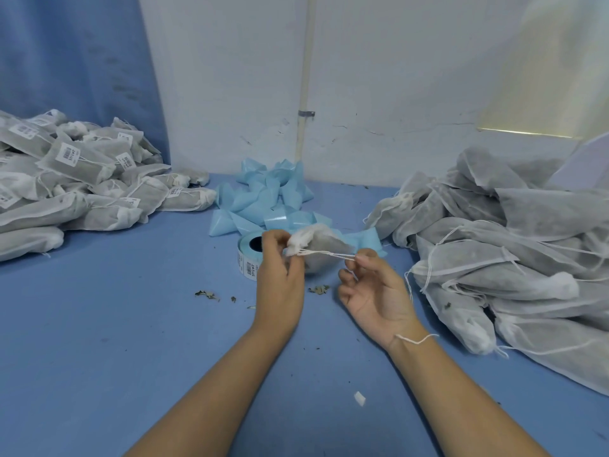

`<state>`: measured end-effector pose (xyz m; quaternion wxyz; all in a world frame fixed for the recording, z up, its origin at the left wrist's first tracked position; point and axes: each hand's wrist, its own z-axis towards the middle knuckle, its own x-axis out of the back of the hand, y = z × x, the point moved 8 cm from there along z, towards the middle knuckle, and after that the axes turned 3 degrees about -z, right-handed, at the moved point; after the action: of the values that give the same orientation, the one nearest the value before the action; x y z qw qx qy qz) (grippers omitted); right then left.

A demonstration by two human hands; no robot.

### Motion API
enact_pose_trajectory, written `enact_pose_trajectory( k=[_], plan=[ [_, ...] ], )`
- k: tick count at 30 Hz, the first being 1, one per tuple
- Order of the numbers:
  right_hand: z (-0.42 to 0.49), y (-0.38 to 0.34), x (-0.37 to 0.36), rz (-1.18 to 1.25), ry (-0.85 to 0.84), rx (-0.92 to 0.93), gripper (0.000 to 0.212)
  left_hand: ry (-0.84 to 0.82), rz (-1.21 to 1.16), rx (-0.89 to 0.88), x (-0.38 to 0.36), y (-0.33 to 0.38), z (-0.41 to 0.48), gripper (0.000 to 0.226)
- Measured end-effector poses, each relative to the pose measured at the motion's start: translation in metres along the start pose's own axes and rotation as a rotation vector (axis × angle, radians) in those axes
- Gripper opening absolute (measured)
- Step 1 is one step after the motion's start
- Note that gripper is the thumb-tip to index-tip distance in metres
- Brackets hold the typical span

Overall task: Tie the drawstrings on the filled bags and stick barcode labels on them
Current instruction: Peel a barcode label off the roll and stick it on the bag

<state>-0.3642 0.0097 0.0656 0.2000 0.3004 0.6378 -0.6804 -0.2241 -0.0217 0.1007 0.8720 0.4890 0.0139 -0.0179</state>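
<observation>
Left hand (pixel 280 275) is pinching a grey nonwoven bag (pixel 326 246), right hand (pixel 372 291) its white drawstring (pixel 333 256), between labelled bags (pixel 82 179) and many untied bags (pixel 494 252).

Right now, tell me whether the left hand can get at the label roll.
Probably yes: the label roll lies right beside the left hand, nothing between, though that hand grips the bag.

Left hand (pixel 280 268) pinches gathered neck of filled bag (pixel 324 247); right hand (pixel 372 285) pinches drawstring (pixel 333 255), pulled taut between both hands. Label roll (pixel 250 255) just behind on blue counter (pixel 115 324). Labelled bags (pixel 82 173) left, unlabelled pile (pixel 501 242) right.
</observation>
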Motion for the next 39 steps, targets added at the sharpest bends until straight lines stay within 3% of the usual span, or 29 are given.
enact_pose_trajectory(
  k=[3, 7, 13, 17, 20, 30, 39],
  plan=[
    [0.001, -0.004, 0.007, -0.195, 0.123, 0.109, 0.018, 0.096, -0.142, 0.060, 0.005, -0.003, 0.005, 0.027],
    [-0.001, -0.004, 0.006, -0.321, 0.183, 0.213, 0.020, 0.179, -0.227, 0.165, 0.008, -0.012, 0.006, 0.015],
    [0.000, -0.002, 0.009, -0.342, 0.228, 0.220, 0.020, 0.101, -0.340, 0.359, -0.005, -0.022, 0.005, 0.027],
    [0.001, -0.002, 0.013, -0.270, 0.253, 0.220, 0.018, -0.066, -0.494, 0.354, -0.018, -0.020, 0.002, 0.018],
    [0.001, -0.001, 0.013, -0.260, 0.246, 0.215, 0.015, -0.129, -0.432, 0.335, -0.027, -0.019, -0.005, 0.027],
    [-0.001, 0.002, 0.003, -0.396, 0.181, 0.240, 0.013, 0.001, -0.334, 0.313, -0.016, -0.024, -0.003, 0.025],
    [0.001, 0.004, 0.003, -0.425, 0.164, 0.197, 0.011, 0.028, -0.462, 0.369, -0.014, -0.028, -0.002, 0.011]
  ],
)
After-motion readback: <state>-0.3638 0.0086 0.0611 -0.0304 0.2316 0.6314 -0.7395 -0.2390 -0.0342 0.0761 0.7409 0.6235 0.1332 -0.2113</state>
